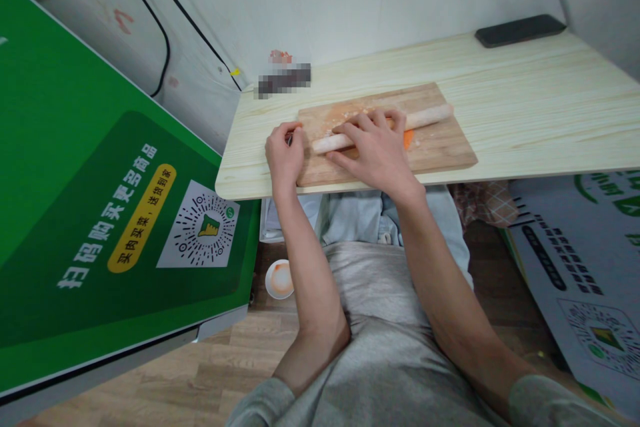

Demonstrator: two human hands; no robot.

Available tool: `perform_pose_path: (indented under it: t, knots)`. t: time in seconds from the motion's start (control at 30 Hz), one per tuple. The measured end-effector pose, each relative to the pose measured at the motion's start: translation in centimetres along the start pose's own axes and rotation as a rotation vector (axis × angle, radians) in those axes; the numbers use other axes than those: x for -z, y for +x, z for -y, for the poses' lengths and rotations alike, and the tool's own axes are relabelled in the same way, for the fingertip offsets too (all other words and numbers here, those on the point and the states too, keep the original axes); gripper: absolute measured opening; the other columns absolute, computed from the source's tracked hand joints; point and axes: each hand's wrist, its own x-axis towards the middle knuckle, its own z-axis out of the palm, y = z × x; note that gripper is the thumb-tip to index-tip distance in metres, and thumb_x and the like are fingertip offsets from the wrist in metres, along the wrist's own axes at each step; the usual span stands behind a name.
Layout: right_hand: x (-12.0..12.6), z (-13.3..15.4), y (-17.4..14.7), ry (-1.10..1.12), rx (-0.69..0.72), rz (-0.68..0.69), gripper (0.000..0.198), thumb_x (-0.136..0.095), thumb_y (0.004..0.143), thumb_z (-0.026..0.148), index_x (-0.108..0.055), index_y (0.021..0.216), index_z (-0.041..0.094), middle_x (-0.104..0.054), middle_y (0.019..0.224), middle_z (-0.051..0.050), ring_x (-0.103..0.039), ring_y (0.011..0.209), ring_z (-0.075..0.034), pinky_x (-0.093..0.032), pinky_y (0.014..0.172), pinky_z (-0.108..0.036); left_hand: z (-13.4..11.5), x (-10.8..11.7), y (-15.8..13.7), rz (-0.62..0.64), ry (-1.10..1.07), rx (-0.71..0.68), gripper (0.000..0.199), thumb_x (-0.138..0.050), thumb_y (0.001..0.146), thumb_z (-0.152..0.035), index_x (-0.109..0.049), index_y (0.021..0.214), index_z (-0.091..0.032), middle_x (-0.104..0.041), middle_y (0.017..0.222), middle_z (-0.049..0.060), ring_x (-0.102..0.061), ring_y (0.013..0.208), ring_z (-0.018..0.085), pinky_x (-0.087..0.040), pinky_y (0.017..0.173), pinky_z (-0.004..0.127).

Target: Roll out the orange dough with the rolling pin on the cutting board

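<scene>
A pale wooden rolling pin (429,117) lies aslant across a wooden cutting board (440,153). My right hand (375,147) rests over the pin, fingers spread and bent around its far side. Beneath the pin and that hand, a flat orange piece (409,139), which looks like dough, shows only in part. White flour-like crumbs and an orange smear mark the board. At the board's left edge is my left hand (287,155), its thumb and fingers pinched together. What lies between those fingertips is hidden.
The board sits on a light wood-grain table (530,113) against a pale wall. A dark phone (520,31) lies at the back right. Below the table's left end is a small white bowl (279,279) with orange traces. Green panel (125,213) stands left, a printed box (575,267) right.
</scene>
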Motion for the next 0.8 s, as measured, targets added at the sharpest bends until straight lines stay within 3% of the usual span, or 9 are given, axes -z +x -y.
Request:
perform_pose_path:
  t: [0.3,0.8]
  knots:
    - [0.24,0.21,0.05,-0.023,-0.014,0.039,0.057,-0.050,0.111,0.070,-0.072,0.145,0.029,-0.072,0.146,-0.013,-0.051,0.142,-0.046,-0.028,0.123,-0.070,0.17,-0.04,0.12,0.006,0.000,0.016,0.018,-0.060,0.101,-0.026,-0.077,0.104,-0.025,-0.084,0.113,0.006,-0.074,0.115,0.025,-0.058,0.110,0.040]
    - [-0.21,-0.10,0.01,0.019,0.008,-0.025,0.058,-0.046,0.112,0.071,-0.072,0.145,0.030,-0.074,0.141,-0.013,-0.054,0.138,-0.045,-0.028,0.122,-0.070,-0.53,0.24,0.01,0.023,-0.017,0.010,0.017,-0.062,0.101,-0.030,-0.078,0.106,-0.027,-0.083,0.110,0.006,-0.074,0.115,0.026,-0.059,0.108,0.040]
